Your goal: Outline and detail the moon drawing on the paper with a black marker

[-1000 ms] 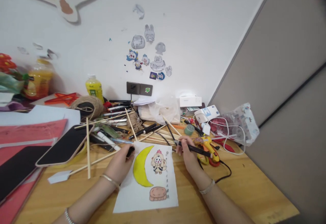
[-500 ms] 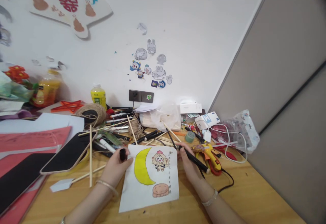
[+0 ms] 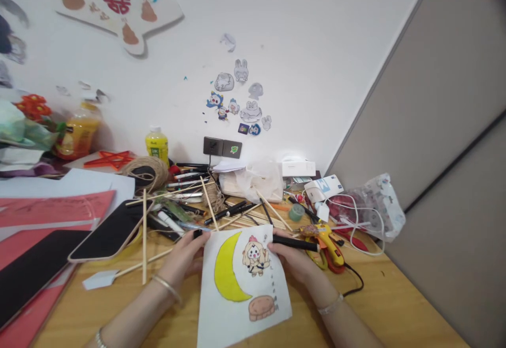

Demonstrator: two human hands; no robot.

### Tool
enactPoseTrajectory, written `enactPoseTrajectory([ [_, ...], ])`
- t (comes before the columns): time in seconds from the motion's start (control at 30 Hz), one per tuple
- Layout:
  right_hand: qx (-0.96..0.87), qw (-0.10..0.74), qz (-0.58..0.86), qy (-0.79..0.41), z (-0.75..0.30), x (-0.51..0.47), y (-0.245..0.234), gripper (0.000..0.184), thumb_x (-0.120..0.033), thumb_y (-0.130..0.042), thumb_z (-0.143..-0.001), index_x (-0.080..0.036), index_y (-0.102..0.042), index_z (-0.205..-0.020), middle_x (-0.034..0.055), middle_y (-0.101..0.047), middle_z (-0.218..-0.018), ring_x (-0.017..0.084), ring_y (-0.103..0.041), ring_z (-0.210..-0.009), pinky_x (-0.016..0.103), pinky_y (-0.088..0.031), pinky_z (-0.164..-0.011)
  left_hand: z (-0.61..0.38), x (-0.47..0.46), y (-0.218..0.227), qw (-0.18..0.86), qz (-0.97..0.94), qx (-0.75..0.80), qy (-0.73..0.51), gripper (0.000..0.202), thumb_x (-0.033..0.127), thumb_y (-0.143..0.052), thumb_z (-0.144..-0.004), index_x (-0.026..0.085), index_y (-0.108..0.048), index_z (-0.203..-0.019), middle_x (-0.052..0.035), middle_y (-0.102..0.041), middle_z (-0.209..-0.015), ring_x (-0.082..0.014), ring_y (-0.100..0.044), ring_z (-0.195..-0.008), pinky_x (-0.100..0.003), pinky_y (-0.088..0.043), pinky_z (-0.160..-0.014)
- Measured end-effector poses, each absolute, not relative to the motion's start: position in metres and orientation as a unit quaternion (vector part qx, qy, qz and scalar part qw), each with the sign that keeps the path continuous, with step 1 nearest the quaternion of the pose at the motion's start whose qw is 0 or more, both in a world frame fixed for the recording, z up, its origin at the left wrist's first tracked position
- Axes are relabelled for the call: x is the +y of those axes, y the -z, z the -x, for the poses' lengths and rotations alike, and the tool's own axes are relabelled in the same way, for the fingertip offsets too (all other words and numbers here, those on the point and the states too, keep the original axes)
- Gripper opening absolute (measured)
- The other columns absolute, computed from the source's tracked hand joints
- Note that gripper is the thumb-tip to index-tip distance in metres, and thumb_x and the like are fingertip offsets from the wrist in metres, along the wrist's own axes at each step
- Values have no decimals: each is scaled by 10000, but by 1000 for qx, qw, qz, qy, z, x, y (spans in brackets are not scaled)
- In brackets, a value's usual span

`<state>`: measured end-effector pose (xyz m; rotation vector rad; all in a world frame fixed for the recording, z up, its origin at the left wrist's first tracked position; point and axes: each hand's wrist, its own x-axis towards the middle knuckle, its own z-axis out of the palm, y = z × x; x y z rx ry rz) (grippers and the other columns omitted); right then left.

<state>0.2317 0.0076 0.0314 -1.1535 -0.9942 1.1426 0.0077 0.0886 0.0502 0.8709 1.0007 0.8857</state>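
**1 moon drawing btwn 2 hands, clutter just beyond**

L hand: fingers clamped on the sheet's L edge, 1 black cap at the fingertips. R hand: fingers closed on 1 black marker, thumb at the sheet's R edge. Drawing sits betwn both sets of fingers; can't tell if its near edge rests on the counter. On it: 1 yellow crescent, 1 cartoon figure, 1 brown cake shape, 1 column of handwriting.

Right of R fingers: 1 yellow glue gun, v. near, cord trailing. Beyond them: 1 green tape roll.

Left of L fingers: 1 upright-looking wooden stick, 1 paper-tipped stick, then 2 dark-screened phones. Farther beyond: 2 twine balls, 2 bottles.

In the way: loose sticks & pens, too jumbled to count, crowd the area just past the fingers.
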Motion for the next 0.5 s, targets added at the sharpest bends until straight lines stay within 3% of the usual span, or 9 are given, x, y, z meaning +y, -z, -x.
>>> enactPoseTrajectory([
  [0.13,-399,514,449,-612,-230,2,-39,252,-195,-686,-637,-202,-618,-880,-3,-668,-758,174,-625,-664,296,-496,-635,-8,90,-44,632,-540,442,-336,377,455,-678,-582,175,-511,-772,-29,-622,-765,-161,-567,-641,-263,-441,-567],
  [0.2,-455,502,486,-551,-228,-1,-45,228,-226,-681,-655,-201,-636,-877,-2,-662,-776,178,-612,-682,298,-490,-631,-10,89,-39,557,-652,426,-288,341,435,-669,-560,177,-498,-703,1,-576,-692,-153,-518,-625,-266,-412,-574],
  [0.33,-538,508,559,-374,-225,-1,-50,233,-299,-658,-724,-222,-666,-943,31,-656,-925,228,-582,-891,367,-465,-807,-16,85,-29,443,-767,404,-228,199,286,-577,-521,203,-407,-581,58,-437,-568,-127,-414,-571,-258,-353,-562],
  [0.43,-531,541,580,-297,-228,4,-45,318,-388,-547,-821,-218,-610,-1082,45,-657,-831,214,-599,-774,367,-490,-741,-19,83,-28,438,-735,444,-267,178,278,-519,-516,212,-367,-580,64,-402,-565,-123,-414,-573,-258,-360,-567],
  [0.5,-524,559,597,-240,-232,7,-41,337,-421,-514,-837,-215,-613,-1084,65,-655,-887,210,-595,-764,351,-491,-710,-19,81,-29,471,-693,466,-285,207,308,-523,-514,212,-363,-606,62,-421,-581,-129,-452,-585,-263,-384,-571],
])
